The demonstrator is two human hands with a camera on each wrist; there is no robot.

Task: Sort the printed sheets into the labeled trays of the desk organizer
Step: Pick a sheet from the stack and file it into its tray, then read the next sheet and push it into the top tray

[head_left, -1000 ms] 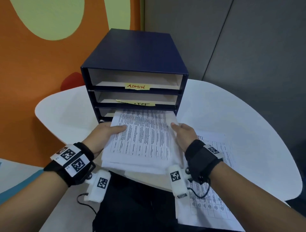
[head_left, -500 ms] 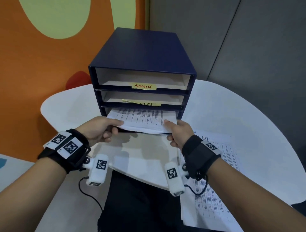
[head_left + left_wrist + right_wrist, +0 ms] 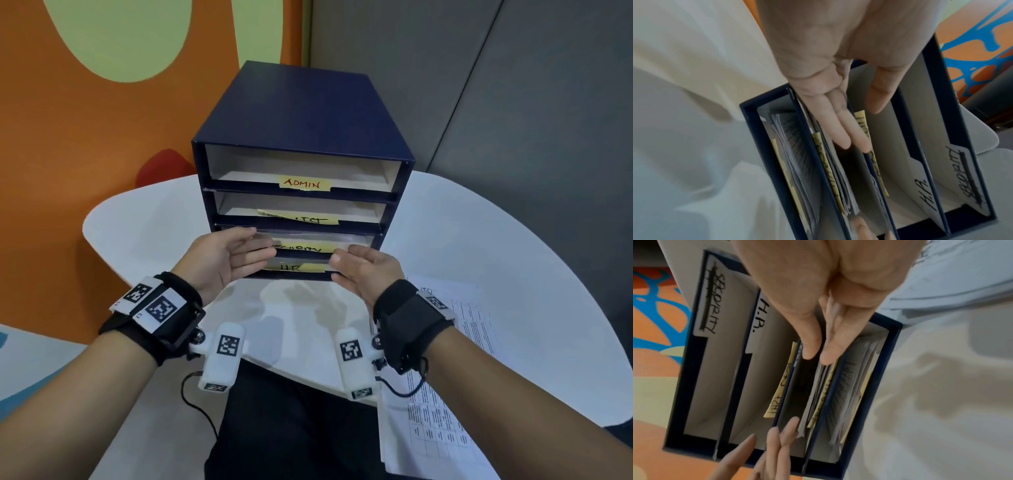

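Left hand (image 3: 226,260) at the left end of the desk organizer's (image 3: 301,113) third tray, palm turned inward, fingers (image 3: 840,129) straight and held together, thumb apart; nothing gripped. Whether the fingertips touch the tray edge or the paper, cannot tell.

Organizer: dark blue, four open trays, standing toward the far edge of the white table (image 3: 479,246). Top tray carries a yellow label (image 3: 306,183) reading ADMIN; second label partly peeled, text unclear. The third tray holds a stack of printed sheets (image 3: 813,395), fully inside, front edges about level with the tray mouth. The bottom tray also holds printed sheets (image 3: 851,386).

Right hand (image 3: 368,270) at the right end of the same tray, palm facing the left hand, fingers (image 3: 812,340) straight and close together, holding nothing.

Near the table's right front edge, beside the right wrist, a loose pile of printed pages (image 3: 442,404) lies flat, overhanging the edge.
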